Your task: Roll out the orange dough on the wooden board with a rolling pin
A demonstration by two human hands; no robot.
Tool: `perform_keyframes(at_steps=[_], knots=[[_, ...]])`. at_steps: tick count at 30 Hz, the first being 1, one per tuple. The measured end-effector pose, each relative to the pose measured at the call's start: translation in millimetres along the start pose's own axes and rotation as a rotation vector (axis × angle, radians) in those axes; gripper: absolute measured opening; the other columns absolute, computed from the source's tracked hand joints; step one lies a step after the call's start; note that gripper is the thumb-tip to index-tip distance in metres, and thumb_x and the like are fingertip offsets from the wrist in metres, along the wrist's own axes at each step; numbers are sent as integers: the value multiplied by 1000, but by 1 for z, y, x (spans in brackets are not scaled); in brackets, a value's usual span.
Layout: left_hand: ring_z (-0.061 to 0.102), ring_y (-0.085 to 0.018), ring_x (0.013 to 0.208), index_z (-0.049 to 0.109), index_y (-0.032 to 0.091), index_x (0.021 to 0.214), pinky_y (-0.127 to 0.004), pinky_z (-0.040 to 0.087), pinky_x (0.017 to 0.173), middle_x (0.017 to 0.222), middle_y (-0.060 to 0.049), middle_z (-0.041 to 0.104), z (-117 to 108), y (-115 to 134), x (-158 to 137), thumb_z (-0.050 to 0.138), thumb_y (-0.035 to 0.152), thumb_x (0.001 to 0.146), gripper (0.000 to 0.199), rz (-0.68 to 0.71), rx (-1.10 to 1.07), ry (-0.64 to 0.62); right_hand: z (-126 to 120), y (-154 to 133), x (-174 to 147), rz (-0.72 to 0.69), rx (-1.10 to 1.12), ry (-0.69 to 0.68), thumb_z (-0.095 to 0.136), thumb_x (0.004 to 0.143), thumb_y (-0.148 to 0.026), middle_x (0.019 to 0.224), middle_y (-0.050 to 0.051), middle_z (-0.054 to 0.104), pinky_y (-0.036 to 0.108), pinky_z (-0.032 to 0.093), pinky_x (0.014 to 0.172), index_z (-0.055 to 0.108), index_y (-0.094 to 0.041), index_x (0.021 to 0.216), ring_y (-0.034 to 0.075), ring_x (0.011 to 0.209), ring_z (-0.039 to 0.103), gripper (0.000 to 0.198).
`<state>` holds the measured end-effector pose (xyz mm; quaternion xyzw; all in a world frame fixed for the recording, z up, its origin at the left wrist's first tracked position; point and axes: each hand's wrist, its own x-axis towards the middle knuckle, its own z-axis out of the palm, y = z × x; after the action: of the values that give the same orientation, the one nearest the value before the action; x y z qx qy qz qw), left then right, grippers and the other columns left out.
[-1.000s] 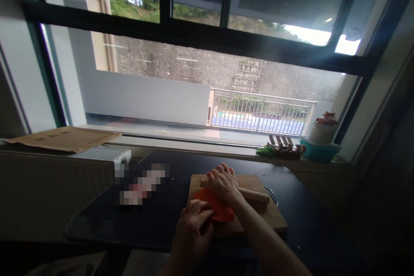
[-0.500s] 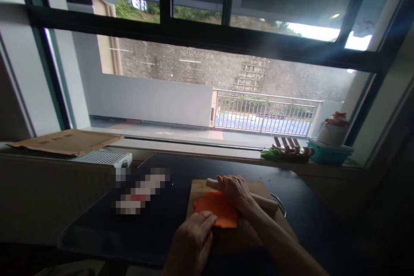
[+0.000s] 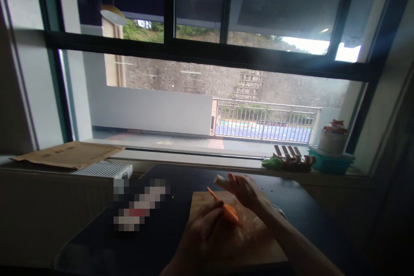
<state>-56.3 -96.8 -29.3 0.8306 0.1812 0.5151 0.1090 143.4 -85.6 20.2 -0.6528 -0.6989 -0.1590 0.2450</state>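
Observation:
My left hand (image 3: 204, 226) is closed on the edge of a thin orange dough sheet (image 3: 230, 214), which it lifts and tilts above a wooden cutting board (image 3: 257, 235). Beyond it, my right hand (image 3: 245, 190) is wrapped round a pale rolling pin (image 3: 221, 182), raised over the far part of the board. Only the pin's left end shows; the hand and forearm hide the rest. Whitish smears mark the board's surface under the sheet. A metal handle (image 3: 280, 212) curves out from the board's right side.
The board lies on a dark table (image 3: 155, 237). At the left of the table is a blurred-out, pixelated item (image 3: 142, 207). A brown envelope (image 3: 67, 154) rests on the radiator (image 3: 103, 169). On the windowsill stand a teal box (image 3: 331, 159), a green item (image 3: 272, 163) and a brown rack (image 3: 293, 158).
My left hand has lifted the dough sheet, which lay flat on the board, and tilted it up. My right hand has raised the rolling pin off the board. The camera view has tipped up slightly.

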Motion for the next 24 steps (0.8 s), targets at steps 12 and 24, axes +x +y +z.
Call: perform_keyframes(at_steps=[12, 24], knots=[[60, -22, 117, 65, 25, 116, -31, 50, 99, 124, -7, 63, 1, -13, -34, 58, 5, 69, 52, -190, -69, -159, 2, 13, -23, -26, 38, -168, 32, 99, -30, 62, 4, 64, 30, 33, 60, 65, -22, 63, 16, 57, 55, 49], [62, -25, 96, 70, 27, 99, -41, 50, 82, 108, -4, 69, 4, -4, -35, 60, 8, 72, 34, -186, 334, -267, 50, -30, 10, 217, 13, -179, 33, 99, -40, 113, 12, 63, 39, 38, 90, 66, -19, 104, 25, 107, 55, 39]])
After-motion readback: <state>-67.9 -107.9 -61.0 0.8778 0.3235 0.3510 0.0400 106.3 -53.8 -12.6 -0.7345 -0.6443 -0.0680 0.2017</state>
